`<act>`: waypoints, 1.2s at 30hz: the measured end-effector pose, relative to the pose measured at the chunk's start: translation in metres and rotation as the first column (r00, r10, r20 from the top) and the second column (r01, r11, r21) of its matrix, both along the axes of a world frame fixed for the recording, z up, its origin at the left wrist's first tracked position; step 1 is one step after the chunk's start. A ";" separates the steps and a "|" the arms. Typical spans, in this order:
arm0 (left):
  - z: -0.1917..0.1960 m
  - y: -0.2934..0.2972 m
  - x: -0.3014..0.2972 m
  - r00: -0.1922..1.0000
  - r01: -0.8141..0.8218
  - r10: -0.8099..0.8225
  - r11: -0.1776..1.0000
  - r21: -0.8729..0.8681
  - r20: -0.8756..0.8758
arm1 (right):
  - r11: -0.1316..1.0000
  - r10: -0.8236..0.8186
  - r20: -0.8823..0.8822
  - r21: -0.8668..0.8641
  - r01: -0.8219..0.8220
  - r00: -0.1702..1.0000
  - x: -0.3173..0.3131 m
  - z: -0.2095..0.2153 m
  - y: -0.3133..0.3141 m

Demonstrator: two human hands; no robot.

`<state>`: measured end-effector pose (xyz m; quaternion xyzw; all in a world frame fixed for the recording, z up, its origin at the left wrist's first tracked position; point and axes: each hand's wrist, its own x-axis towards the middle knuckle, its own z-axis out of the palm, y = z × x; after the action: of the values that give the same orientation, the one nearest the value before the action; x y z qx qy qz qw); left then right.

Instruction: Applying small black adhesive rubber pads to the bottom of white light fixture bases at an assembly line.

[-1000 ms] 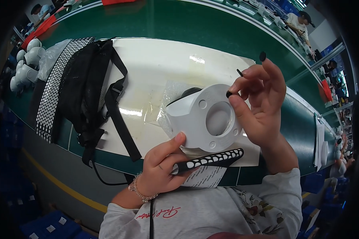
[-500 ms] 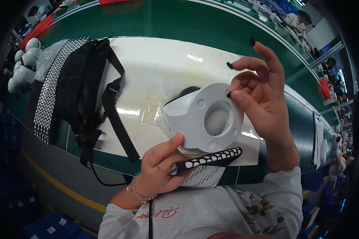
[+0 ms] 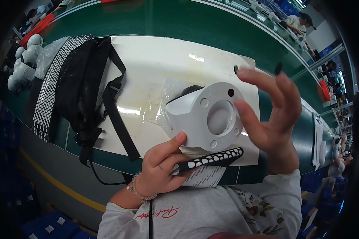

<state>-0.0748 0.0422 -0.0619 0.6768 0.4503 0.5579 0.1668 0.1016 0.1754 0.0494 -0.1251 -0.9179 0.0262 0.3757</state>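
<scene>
My left hand (image 3: 160,169) grips a white plastic housing (image 3: 187,119), its thumb on the lower left of the shell. The housing is tilted with its flat round base facing me. This base has a large central opening and several small round recesses; a black round pad (image 3: 231,92) sits in the upper right one. A black strip-like item with white spots (image 3: 209,159) lies along the left fingers, below the housing. My right hand (image 3: 271,115) is just right of the base, fingers apart and blurred. Small black pads (image 3: 279,68) cling to two of its fingertips.
Clear plastic wrap (image 3: 172,89) lies behind the housing on a pale board (image 3: 147,59). Black straps and mesh fabric (image 3: 83,79) lie to the left, beside several white housings (image 3: 24,65). Papers (image 3: 317,143) are at right. A co-worker (image 3: 299,24) sits beyond the green table (image 3: 167,20).
My right hand has let go of one black pad, which now sits in the base's upper right recess. The hand has moved off to the right with fingers spread. The left hand keeps its hold.
</scene>
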 end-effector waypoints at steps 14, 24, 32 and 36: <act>0.004 0.004 -0.001 0.999 -0.018 0.019 0.999 0.050 -0.030 | 0.860 0.015 0.152 -0.506 0.065 0.988 -0.028 0.013 -0.012; 0.001 0.002 0.001 1.000 -0.012 0.012 1.000 0.025 0.004 | 0.995 -0.070 0.379 -0.035 0.089 0.923 -0.023 0.026 -0.035; 0.006 0.003 0.001 0.998 -0.035 0.042 0.993 0.109 -0.056 | 0.880 0.033 0.030 -0.475 -0.015 0.999 0.001 -0.008 -0.035; -0.003 0.007 0.001 0.999 0.049 -0.049 0.987 0.151 -0.004 | 0.819 0.036 0.141 -0.571 0.052 0.989 0.002 -0.015 -0.043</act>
<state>-0.0735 0.0490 -0.0652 0.6985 0.3899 0.5860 0.1287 0.1038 0.1321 0.0348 -0.2378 -0.8918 0.2903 0.2528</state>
